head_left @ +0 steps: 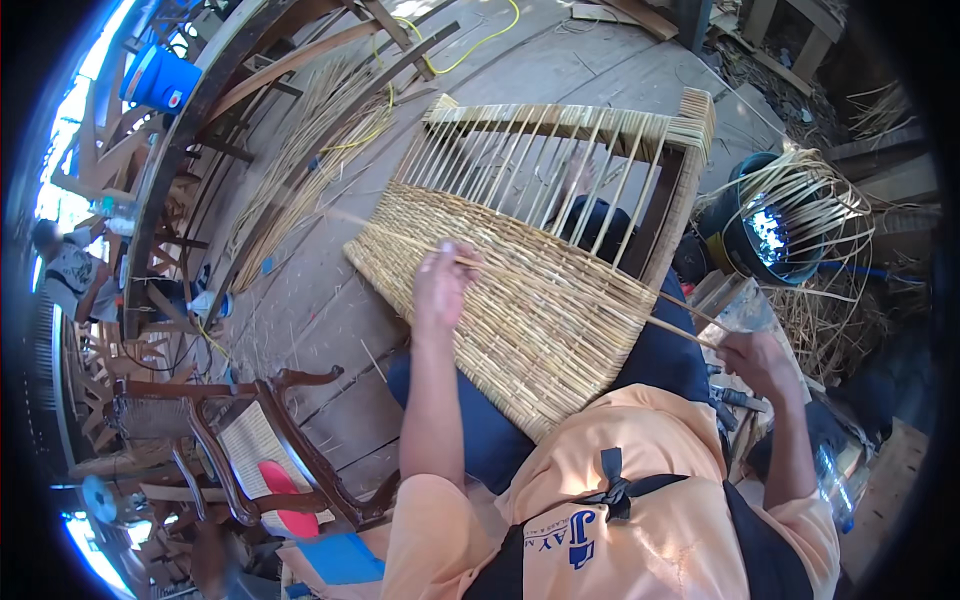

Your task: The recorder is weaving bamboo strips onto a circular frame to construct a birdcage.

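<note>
A tapered woven cane panel (520, 325) rests across my lap. Its near part is densely woven, while bare upright canes (560, 165) span the far part up to a wrapped top bar. Over the middle of the weave, my left hand (445, 288) is closed in a pinch on a thin cane strand (400, 238), which runs on past the panel's left edge. Off the panel's right edge, my right hand (762, 362) is closed around strand ends that stretch from the weave; two lengths show between the edge and my fingers.
Long loose canes (300, 185) lie on the plank floor at left, near a yellow cord (485, 50). A dark bucket (745, 210) of coiled strips stands close at right. A carved wooden chair (320, 490) is at lower left. Another person (80, 275) sits far left.
</note>
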Demonstrator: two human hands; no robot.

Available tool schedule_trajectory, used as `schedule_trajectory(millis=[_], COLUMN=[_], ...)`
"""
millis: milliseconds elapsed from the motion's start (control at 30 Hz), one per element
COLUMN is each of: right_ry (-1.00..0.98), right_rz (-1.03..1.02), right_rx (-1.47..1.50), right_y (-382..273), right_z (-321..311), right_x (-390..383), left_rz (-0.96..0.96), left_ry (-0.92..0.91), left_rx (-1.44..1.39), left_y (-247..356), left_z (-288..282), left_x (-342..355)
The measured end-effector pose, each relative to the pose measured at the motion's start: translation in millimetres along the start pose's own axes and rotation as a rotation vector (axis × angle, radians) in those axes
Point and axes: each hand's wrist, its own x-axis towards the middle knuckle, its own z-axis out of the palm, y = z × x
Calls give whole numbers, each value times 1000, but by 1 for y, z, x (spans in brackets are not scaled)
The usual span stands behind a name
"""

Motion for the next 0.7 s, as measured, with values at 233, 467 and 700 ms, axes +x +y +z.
schedule_trajectory(millis=[233,467,700], right_ry=[209,282,205], right_rz=[135,-233,-340], right_rx=[32,149,485], right_y=[37,-39,-55], right_z=[-35,-60,-12], right_x=[-34,-10,80], left_rz=[-74,-282,-387], left_ry=[-131,-453,-593], left_rx=[-89,-198,322], left_y=[-32,-85,-104], left_z=[24,145,196], left_x=[6,-51,-94])
